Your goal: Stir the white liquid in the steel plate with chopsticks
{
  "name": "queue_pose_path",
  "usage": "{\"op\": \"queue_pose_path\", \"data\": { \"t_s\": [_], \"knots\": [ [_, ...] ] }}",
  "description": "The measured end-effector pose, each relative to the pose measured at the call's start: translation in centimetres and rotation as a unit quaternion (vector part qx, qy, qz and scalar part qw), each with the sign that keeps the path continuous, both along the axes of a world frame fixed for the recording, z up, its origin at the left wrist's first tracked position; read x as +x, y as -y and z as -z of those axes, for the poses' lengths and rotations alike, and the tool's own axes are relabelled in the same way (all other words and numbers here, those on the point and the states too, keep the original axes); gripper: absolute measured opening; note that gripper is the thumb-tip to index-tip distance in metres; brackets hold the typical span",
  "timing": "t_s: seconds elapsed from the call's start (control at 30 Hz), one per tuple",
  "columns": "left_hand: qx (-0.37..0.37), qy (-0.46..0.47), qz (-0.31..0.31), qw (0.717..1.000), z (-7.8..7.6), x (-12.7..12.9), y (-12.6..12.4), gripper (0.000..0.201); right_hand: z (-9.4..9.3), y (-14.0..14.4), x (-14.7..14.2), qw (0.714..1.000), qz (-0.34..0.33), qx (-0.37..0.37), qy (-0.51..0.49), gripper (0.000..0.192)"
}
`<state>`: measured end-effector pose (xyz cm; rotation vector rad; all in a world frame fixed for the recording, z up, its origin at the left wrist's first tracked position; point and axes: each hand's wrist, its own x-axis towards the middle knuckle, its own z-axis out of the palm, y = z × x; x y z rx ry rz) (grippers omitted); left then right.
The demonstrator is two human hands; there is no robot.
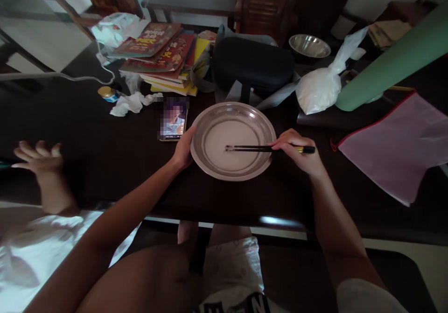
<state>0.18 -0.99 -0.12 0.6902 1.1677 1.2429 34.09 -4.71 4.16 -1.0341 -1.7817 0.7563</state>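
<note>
- currently the right hand (297, 152) is clenched around black chopsticks (259, 149), tips resting in the steel plate (210, 121) at the worktop's (105, 159) near edge.
- left hand (184, 149) braces the plate's left rim, fingers loose, grasping nothing.
- stirring looks underway; next calls for steady tips and a firm plate.
- another person's hand (38, 159) hovers far left.

Silver plate, black chopsticks, dark brown counter

The plate (210, 163) is silver-grey; the chopsticks (259, 149) are black with a gold band by the fingers (285, 143); beyond them, a pink pouch (399, 149) edged red.
</note>
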Motion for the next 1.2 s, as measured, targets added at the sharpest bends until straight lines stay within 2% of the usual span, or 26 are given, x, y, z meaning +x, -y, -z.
{"op": "queue_pose_path", "data": {
  "t_s": [0.1, 0.2, 0.37, 0.47, 0.57, 0.63, 0.7, 0.77, 0.9, 0.97, 1.1, 1.2],
  "knots": [
    [0.0, -0.003, -0.006, 1.0, 0.07, 0.03, -0.04, 0.025, 0.02, -0.01, 0.12, 0.999, 0.035, 0.017, -0.009, 0.026],
    [0.002, -0.002, -0.007, 1.0, 0.18, 0.0, -0.11, 0.025, -0.09, 0.15, 0.54, 0.996, 0.068, -0.004, -0.053, 0.034],
    [0.004, -0.007, 0.0, 1.0, 0.21, -0.1, -0.08, 0.027, -0.14, 0.1, -0.09, 1.0, -0.006, -0.001, -0.008, 0.027],
    [0.011, -0.014, -0.001, 1.0, 0.08, -0.07, 0.02, 0.025, -0.2, 0.06, 0.0, 1.0, 0.026, 0.011, -0.008, 0.026],
    [0.009, -0.006, 0.005, 1.0, -0.05, -0.03, 0.11, 0.025, -0.29, 0.17, 0.36, 0.997, 0.061, -0.001, -0.05, 0.034],
    [0.01, -0.005, 0.009, 1.0, -0.11, -0.04, 0.14, 0.026, -0.27, 0.2, 0.22, 0.998, 0.041, -0.011, -0.046, 0.036],
    [0.012, -0.008, 0.009, 1.0, -0.13, -0.07, 0.14, 0.027, -0.18, 0.14, -0.1, 1.0, 0.003, -0.01, -0.017, 0.032],
    [0.012, -0.007, 0.009, 1.0, -0.13, -0.07, 0.11, 0.028, -0.11, 0.05, -0.23, 1.0, -0.006, 0.007, 0.002, 0.028],
    [0.003, -0.005, 0.011, 1.0, -0.1, -0.05, 0.01, 0.029, -0.15, 0.08, 0.36, 0.997, 0.065, 0.009, -0.045, 0.035],
    [0.004, -0.008, 0.003, 1.0, -0.1, -0.05, -0.03, 0.027, -0.17, 0.13, 0.44, 0.997, 0.058, -0.001, -0.053, 0.038],
    [0.008, -0.006, 0.001, 1.0, -0.16, 0.01, -0.04, 0.025, -0.11, 0.07, -0.13, 1.0, -0.003, 0.005, 0.002, 0.03],
    [0.002, -0.007, -0.002, 1.0, -0.17, 0.05, -0.02, 0.026, -0.18, 0.08, -0.06, 0.999, 0.034, 0.008, -0.009, 0.033]
  ]
}}
